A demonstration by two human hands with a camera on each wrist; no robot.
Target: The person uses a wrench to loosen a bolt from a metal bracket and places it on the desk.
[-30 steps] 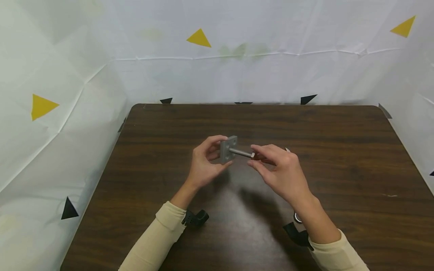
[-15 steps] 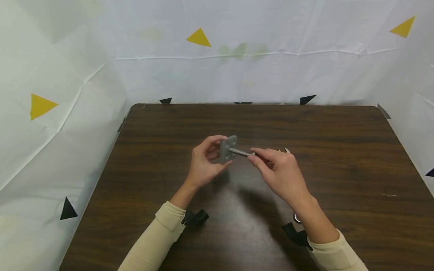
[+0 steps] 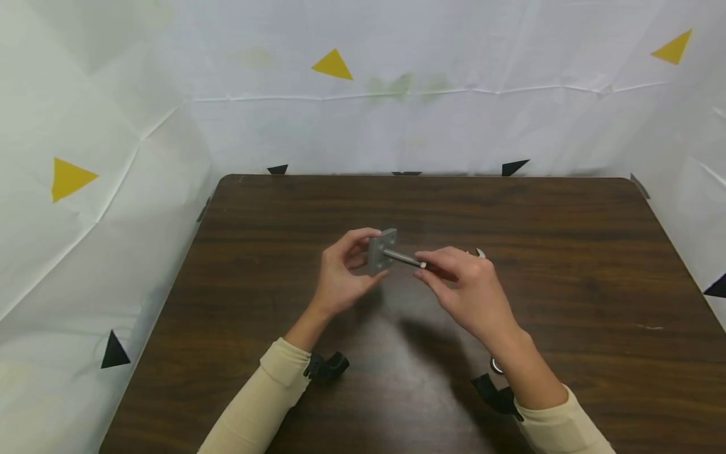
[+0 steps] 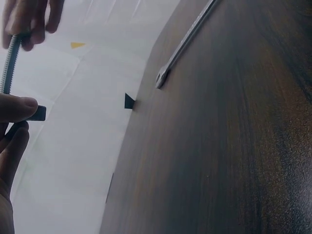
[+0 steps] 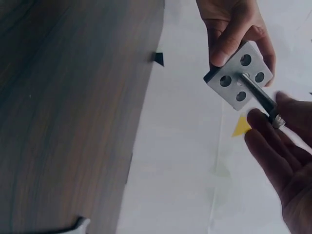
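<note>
Above the middle of the dark table (image 3: 567,265), the left hand (image 3: 340,277) pinches a grey square plate (image 3: 381,250) by its edges while the right hand (image 3: 471,290) pinches the head of the bolt (image 3: 404,257) threaded through it

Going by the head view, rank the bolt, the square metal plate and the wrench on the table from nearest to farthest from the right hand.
1. Bolt: pinched at its head by the right hand.
2. Wrench: on the table just behind the knuckles, mostly hidden.
3. Square metal plate: at the bolt's far end, gripped by the left hand.
</note>
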